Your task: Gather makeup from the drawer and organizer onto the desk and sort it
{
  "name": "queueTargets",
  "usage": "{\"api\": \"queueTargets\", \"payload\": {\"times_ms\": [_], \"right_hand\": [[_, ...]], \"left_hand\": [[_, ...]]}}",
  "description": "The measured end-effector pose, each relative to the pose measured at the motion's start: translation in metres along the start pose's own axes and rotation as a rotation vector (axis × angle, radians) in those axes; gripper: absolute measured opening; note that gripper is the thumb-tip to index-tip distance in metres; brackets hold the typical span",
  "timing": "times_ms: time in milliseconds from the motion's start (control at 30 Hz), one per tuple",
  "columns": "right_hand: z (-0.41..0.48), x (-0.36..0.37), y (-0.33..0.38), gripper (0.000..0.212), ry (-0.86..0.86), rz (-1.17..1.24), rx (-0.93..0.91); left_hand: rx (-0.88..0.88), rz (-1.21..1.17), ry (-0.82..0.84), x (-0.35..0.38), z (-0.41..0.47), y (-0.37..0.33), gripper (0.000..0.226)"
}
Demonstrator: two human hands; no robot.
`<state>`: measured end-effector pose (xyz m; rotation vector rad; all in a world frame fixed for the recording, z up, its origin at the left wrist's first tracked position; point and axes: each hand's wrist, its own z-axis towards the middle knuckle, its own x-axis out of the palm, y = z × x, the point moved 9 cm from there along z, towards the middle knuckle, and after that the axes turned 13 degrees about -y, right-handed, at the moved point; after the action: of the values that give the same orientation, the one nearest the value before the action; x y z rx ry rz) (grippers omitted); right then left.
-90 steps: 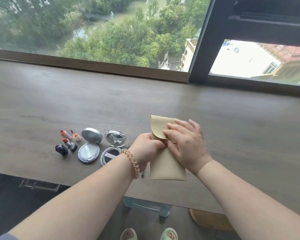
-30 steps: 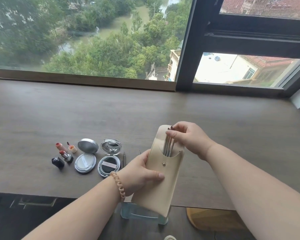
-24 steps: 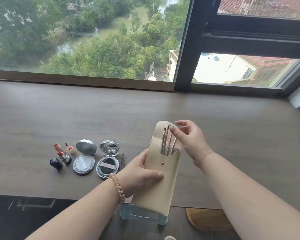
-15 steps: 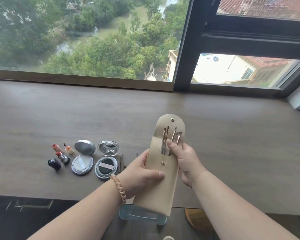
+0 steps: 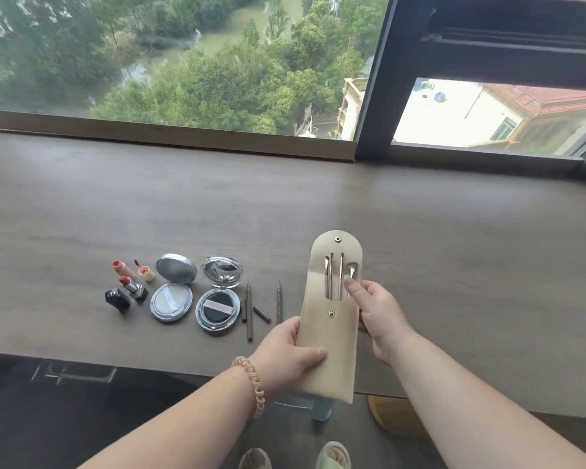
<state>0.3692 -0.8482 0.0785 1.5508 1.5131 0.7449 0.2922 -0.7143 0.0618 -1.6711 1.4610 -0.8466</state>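
A beige brush pouch (image 5: 330, 336) stands upright over the desk's near edge, its flap open upward. Several slim brushes (image 5: 335, 275) stick out of its pocket. My left hand (image 5: 290, 355) grips the pouch's lower left side. My right hand (image 5: 374, 314) holds its right edge, thumb pressed on the brush handles. On the desk (image 5: 454, 265) to the left lie two open compacts (image 5: 173, 289) (image 5: 219, 297), several lipsticks (image 5: 129, 286) and two brown pencils (image 5: 249, 309) (image 5: 279, 301).
A pencil cap (image 5: 262, 314) lies between the pencils. The window sill (image 5: 183, 135) and a dark window frame (image 5: 376, 96) bound the far side. Below the desk edge are a clear organizer (image 5: 312, 406) and slippered feet (image 5: 295, 456).
The pouch's flap was unsnapped and folded up, exposing the brushes. My right hand moved from the brush tips down to the pouch's right edge. My left hand slid lower on the pouch.
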Motion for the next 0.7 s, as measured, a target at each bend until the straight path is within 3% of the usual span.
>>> {"api": "queueTargets", "payload": {"times_ms": [67,167,400,700], "right_hand": [[0.0,0.004,-0.011,0.028,0.045,-0.099,0.004],[0.001,0.009,-0.027,0.038,0.075,-0.209,-0.032],[0.012,0.009,-0.036,0.041,-0.054,-0.505,-0.172],[0.012,0.012,-0.028,0.041,-0.138,-0.758,-0.263]], "left_hand": [[-0.005,0.019,-0.08,-0.01,0.009,0.001,0.029],[-0.015,0.144,-0.178,-0.022,0.025,0.006,0.027],[-0.003,0.799,-0.353,-0.037,0.031,0.013,0.041],[-0.005,1.028,-0.448,-0.043,0.034,0.003,0.044]]}}
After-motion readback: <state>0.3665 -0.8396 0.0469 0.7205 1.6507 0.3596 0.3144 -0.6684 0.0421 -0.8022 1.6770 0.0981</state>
